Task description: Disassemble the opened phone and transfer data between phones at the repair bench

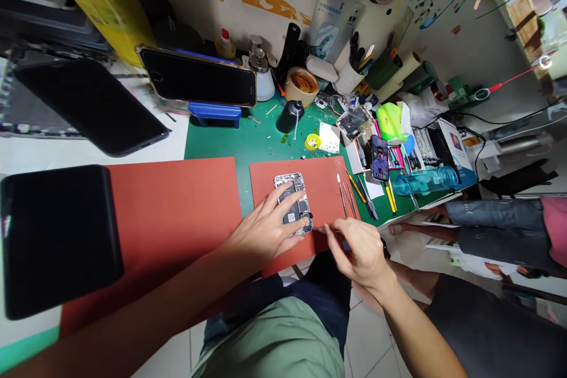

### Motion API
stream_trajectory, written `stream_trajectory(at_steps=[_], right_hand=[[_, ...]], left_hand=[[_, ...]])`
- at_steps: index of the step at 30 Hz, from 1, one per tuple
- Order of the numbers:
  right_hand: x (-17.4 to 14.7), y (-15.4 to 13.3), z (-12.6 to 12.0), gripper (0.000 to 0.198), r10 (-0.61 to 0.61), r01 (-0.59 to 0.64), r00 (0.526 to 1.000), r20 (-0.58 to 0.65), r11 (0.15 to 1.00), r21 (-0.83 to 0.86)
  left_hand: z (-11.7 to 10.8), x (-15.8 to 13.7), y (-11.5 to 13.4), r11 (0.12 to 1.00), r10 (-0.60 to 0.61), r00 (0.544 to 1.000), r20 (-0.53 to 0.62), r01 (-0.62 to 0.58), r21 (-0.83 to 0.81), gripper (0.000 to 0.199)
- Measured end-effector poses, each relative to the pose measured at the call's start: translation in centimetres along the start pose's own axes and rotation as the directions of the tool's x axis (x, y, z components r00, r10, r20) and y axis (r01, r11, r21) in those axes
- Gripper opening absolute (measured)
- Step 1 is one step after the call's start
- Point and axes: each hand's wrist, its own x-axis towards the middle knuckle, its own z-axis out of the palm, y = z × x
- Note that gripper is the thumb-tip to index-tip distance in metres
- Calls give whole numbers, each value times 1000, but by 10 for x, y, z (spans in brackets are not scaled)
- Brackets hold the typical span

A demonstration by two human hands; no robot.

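An opened phone (291, 218), its battery and inner parts bare, lies on the right red mat (321, 189). My left hand (270, 221) is laid over it from the left, fingers spread across the parts and holding it against the mat. Just off the phone's lower right corner, my right hand (357, 248) is closed in a pinch. Something thin and dark seems to run from those fingertips to the phone's edge, too small to name. Right of the phone lie tweezers (348, 195) and a thin metal tool (341, 195).
A propped phone (199, 78) stands on a blue stand (215, 112). Dark tablets (59, 236) lie at left. A black bottle (290, 116), a yellow lid (312, 142), a lit phone (380, 157) and a blue plastic bottle (425, 181) sit behind. Other people are at right.
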Motion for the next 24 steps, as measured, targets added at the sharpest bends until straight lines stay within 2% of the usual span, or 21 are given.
stream_trajectory(at_steps=[2,11,24], right_hand=[[-1,1,0,13,-33,33,999,8,999,-11],[-3,4,2,15,0,0,1000,15,1000,19],[-2,4,5,20,-21,21,1000,-3,999,31]], left_hand=[[0,0,0,1000,0,1000,-8,0,10,23],[-1,1,0,1000,-2,1000,-14,2,-14,25],[-2,2,1,1000,24,999,-30,-24,-4,24]])
